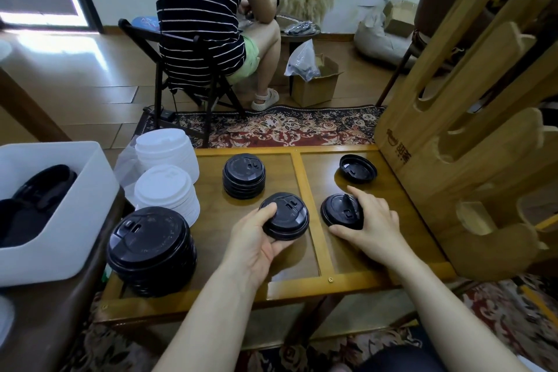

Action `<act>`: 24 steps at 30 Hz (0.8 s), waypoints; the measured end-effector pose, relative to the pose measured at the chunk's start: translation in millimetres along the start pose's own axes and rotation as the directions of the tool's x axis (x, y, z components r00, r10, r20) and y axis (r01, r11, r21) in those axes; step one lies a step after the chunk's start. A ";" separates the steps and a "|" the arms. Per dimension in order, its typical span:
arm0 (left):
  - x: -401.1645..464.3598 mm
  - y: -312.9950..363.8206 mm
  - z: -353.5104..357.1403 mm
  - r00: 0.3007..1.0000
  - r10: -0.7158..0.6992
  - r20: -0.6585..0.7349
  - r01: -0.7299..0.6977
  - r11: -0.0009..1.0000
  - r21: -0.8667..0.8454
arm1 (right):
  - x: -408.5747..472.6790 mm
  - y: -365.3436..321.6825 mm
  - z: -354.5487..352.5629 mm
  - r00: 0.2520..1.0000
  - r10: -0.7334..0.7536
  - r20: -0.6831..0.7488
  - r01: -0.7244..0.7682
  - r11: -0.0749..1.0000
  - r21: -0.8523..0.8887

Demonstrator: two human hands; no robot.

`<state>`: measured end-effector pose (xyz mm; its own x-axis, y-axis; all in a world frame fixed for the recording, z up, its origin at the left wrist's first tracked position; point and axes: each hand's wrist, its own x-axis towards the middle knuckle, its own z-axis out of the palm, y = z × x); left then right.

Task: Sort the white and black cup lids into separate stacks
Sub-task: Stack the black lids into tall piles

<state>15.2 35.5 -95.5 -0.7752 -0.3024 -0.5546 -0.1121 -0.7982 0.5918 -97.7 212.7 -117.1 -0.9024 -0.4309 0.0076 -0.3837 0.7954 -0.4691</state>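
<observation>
1. Left hand [256, 238] grips a black lid [285, 216], thumb over the dome, fingers [279, 246] curled under the rim; the lid is just above the desk [356, 279], near its middle rail.
2. Right hand [374, 220] rests on a second black lid [341, 210] lying on the desk; fingers curl over its right edge, thumb flat on the desk in front. Sip flap on this lid stands up.
3. Third lid [357, 167] lies upturned at the far right, apart from the others.
4. Short black stack [244, 178] sits just beyond the left hand; taller black stack [151, 248] at the near left corner. Two white stacks [167, 166] at the far left edge.
5. White bin [75, 205] to the left holds more dark lids; count unclear, the interior is in shadow.
6. Judgement: the step is gathering the loose black lids onto a black stack.
7. Method: keep the lid level, dome up, centre it over the short stack, press lightly so the rims nest. Fold the raised flap down first, or the next lid will sit crooked. Flip the upturned lid before stacking.
</observation>
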 end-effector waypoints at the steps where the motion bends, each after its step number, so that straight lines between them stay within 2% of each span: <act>1: 0.3 0.9 -0.5 1.000 -0.004 -0.006 0.004 1.000 0.007 | -0.3 -0.5 -0.6 1.000 -0.001 -0.006 0.001 1.000 0.011; 3: 0.6 3.2 -0.7 1.000 -0.009 -0.017 0.010 1.000 0.028 | -1.3 -2.1 -2.9 1.000 -0.007 -0.030 0.009 0.998 0.068; 5: 0.2 5.3 -0.9 1.000 -0.016 -0.018 0.017 0.998 0.054 | -3.2 -8.8 -9.7 0.998 -0.033 -0.047 0.043 0.972 0.232; 7: -1.4 6.9 -0.6 0.999 -0.035 0.009 0.034 0.996 0.088 | -6.6 -19.7 -17.0 0.995 -0.088 -0.037 0.096 0.900 0.425; 9: -3.7 7.8 -0.7 0.997 -0.060 0.045 0.055 0.991 0.119 | -9.9 -30.9 -22.5 0.987 -0.161 0.000 0.138 0.847 0.513; 14: -9.7 8.2 -2.0 0.989 -0.101 0.110 0.082 0.982 0.168 | -16.4 -52.5 -17.8 0.928 -0.343 0.147 0.232 0.838 0.494; 21: -14.8 10.8 -2.3 0.978 -0.146 0.150 0.092 0.944 0.317 | -23.6 -51.9 -12.6 0.874 -0.402 0.275 0.247 0.852 0.461; 24: -15.1 9.4 -0.7 0.981 -0.105 0.164 0.048 0.946 0.320 | -25.7 -55.3 -10.6 0.881 -0.398 0.256 0.247 0.849 0.468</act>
<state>26.3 32.2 -82.0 -0.8506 -0.1273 -0.5102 -0.3419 -0.6032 0.7205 -55.3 184.3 -82.0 -0.5924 -0.8050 -0.0328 -0.4567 0.3691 -0.8094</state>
